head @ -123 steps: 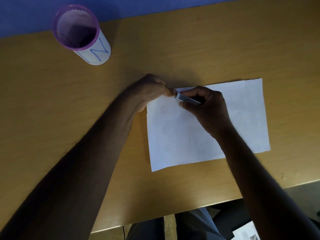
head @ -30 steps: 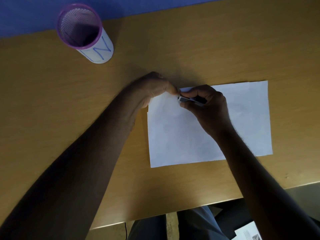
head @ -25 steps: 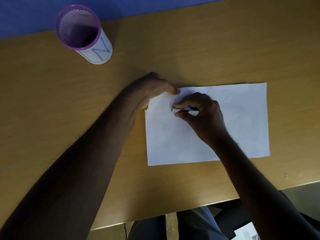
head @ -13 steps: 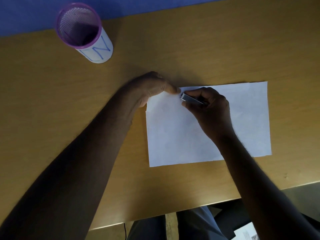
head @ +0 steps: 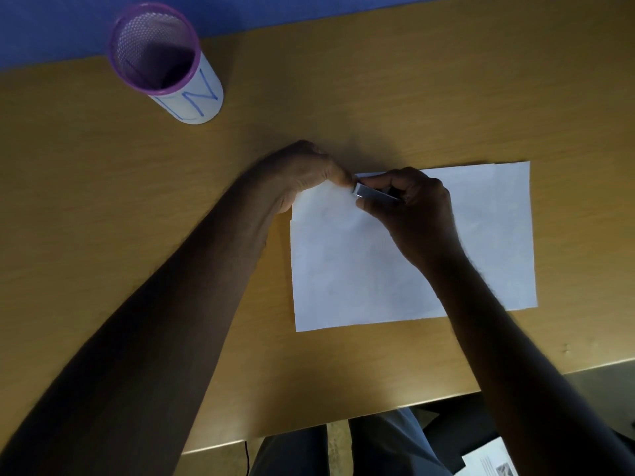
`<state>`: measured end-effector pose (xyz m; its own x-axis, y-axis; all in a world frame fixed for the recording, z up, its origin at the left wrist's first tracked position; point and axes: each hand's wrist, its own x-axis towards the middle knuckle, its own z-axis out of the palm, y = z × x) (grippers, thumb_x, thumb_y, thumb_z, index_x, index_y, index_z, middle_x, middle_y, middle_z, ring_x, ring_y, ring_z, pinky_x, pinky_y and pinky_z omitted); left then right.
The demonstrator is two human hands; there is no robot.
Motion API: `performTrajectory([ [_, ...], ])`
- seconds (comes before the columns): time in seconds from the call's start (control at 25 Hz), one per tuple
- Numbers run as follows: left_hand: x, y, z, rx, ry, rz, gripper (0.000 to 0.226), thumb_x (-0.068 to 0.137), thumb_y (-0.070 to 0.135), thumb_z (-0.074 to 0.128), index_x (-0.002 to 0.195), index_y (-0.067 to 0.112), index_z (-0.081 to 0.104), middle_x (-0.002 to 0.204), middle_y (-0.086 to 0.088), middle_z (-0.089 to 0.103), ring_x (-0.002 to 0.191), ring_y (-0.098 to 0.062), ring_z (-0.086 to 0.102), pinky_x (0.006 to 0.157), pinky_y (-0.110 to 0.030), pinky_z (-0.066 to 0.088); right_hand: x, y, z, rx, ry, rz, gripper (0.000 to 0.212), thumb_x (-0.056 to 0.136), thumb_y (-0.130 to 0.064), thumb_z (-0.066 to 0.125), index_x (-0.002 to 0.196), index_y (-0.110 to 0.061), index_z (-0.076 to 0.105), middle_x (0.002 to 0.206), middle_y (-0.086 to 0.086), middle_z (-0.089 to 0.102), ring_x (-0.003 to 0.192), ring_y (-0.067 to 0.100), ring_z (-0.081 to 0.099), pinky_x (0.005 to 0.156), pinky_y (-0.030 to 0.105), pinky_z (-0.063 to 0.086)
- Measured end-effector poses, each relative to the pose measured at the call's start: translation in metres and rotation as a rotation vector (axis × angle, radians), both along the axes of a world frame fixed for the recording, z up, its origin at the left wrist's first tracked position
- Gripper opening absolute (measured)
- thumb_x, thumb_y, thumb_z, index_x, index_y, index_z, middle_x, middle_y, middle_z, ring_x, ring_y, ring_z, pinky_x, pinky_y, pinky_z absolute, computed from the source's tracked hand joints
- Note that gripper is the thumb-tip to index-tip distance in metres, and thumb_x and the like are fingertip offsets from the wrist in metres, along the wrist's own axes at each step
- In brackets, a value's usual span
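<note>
silver stapler (head: 372, 194) is at the far left corner of the paper sheets (head: 360, 269), nose pointing left, body slightly tilted

my right hand (head: 415, 214) grasps it: thumb on the near side, index finger curled over the far side, other fingers folded round the body. can't tell if the mouth is actually on the paper, my fingers hide it

left hand (head: 302, 176) is clenched on that same corner, thumb and fingertips pinching the paper just beside the stapler nose, touching it or very nearly. the corner is lifted a little; the rest of the stack lies flat

at least two sheets: a second edge shows offset along the left side. the stack lies landscape on the wooden desk (head: 103, 201), right of centre, its near edge well inside the desk edge

left forearm crosses bare desk, right forearm crosses the near right part of the paper

purple mesh pen cup (head: 199, 101) stands upright at the far left, wrapped in white paper with blue letters, well apart from the sheets, close to the far desk edge. blue surface (head: 51, 25) beyond that edge

below the near edge: my grey trousers (head: 388, 448), and a printed sheet (head: 491, 462) at lower right
</note>
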<state>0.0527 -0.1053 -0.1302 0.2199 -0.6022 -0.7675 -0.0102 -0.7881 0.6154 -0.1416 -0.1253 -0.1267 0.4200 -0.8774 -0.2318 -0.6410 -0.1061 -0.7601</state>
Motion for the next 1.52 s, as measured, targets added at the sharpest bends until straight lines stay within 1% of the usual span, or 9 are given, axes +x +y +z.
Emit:
performTrajectory([
  [0.36,-0.001,0.002,0.001,-0.022,0.024,-0.016,0.062,0.070,0.003,0.089,0.128,0.015,0.070,0.130,0.005,0.066,0.120,-0.018,0.051,0.097,-0.031,0.041,-0.006,0.002,-0.010,0.047,-0.099,-0.006,0.028,0.079,-0.024,0.088,0.105,-0.029,0.079,0.108,-0.019,0.077,0.104,0.000,0.073,0.091,0.042,0.063],
  [0.64,-0.002,0.001,-0.001,-0.014,-0.050,-0.012,0.048,0.072,0.014,0.090,0.114,0.017,0.067,0.118,0.003,0.066,0.111,-0.021,0.055,0.095,-0.036,0.044,-0.011,0.019,-0.010,-0.182,-0.006,0.209,0.022,0.082,-0.024,0.087,0.102,-0.027,0.080,0.108,-0.014,0.075,0.104,0.010,0.067,0.089,0.044,0.057],
  [0.84,0.002,0.006,-0.004,-0.090,-0.016,-0.061,0.059,0.073,0.019,0.091,0.126,0.016,0.068,0.128,0.005,0.067,0.115,-0.018,0.055,0.100,-0.035,0.042,-0.020,0.016,-0.004,-0.010,-0.200,0.111,0.025,0.085,-0.018,0.085,0.109,-0.022,0.079,0.107,-0.011,0.076,0.101,0.003,0.071,0.086,0.018,0.058],
  [0.92,0.004,0.006,-0.005,-0.119,0.005,-0.101,0.053,0.074,0.019,0.091,0.124,0.016,0.073,0.127,0.006,0.071,0.122,-0.017,0.057,0.105,-0.033,0.042,-0.025,0.004,-0.001,0.004,-0.212,-0.029,0.027,0.086,-0.020,0.083,0.112,-0.023,0.077,0.104,-0.011,0.076,0.094,0.001,0.070,0.082,0.019,0.056],
  [1.0,0.006,0.007,-0.007,-0.121,0.033,-0.137,0.039,0.075,0.019,0.090,0.112,0.020,0.078,0.112,0.013,0.077,0.116,-0.009,0.061,0.103,-0.027,0.043,-0.030,-0.017,0.002,-0.060,-0.180,-0.093,0.031,0.090,-0.018,0.079,0.120,-0.021,0.074,0.111,-0.007,0.074,0.098,0.000,0.067,0.085,0.021,0.055],
  [1.12,0.008,0.007,-0.008,-0.108,0.035,-0.170,0.018,0.076,0.019,0.089,0.087,0.030,0.079,0.083,0.027,0.075,0.095,0.008,0.060,0.079,-0.012,0.042,-0.030,-0.051,0.009,-0.172,-0.116,-0.065,0.038,0.096,-0.008,0.066,0.133,-0.017,0.067,0.129,0.000,0.068,0.117,0.008,0.064,0.096,0.019,0.053],
  [1.24,0.009,0.008,-0.011,-0.098,0.024,-0.181,0.016,0.076,0.020,0.090,0.082,0.030,0.078,0.084,0.025,0.075,0.097,0.006,0.062,0.075,-0.011,0.040,-0.025,-0.078,0.008,-0.353,0.032,0.026,0.048,0.094,0.001,0.055,0.137,-0.017,0.064,0.133,0.005,0.063,0.124,0.017,0.058,0.103,0.013,0.043],
  [1.36,0.012,0.009,-0.011,-0.094,0.029,-0.199,0.014,0.077,0.019,0.089,0.084,0.028,0.079,0.088,0.023,0.077,0.099,0.005,0.063,0.080,-0.011,0.041,-0.019,-0.098,0.003,-0.434,0.159,0.081,0.060,0.086,0.007,0.049,0.133,-0.024,0.067,0.132,0.002,0.065,0.124,0.025,0.057,0.108,0.041,0.047],
  [1.52,0.013,0.010,-0.009,-0.076,0.023,-0.200,0.019,0.077,0.020,0.088,0.094,0.024,0.081,0.105,0.014,0.077,0.110,-0.003,0.061,0.095,-0.021,0.040,-0.015,-0.110,-0.006,-0.482,0.229,0.127,0.048,0.099,0.001,0.047,0.132,-0.025,0.069,0.134,0.000,0.066,0.124,0.024,0.058,0.105,0.039,0.047],
])
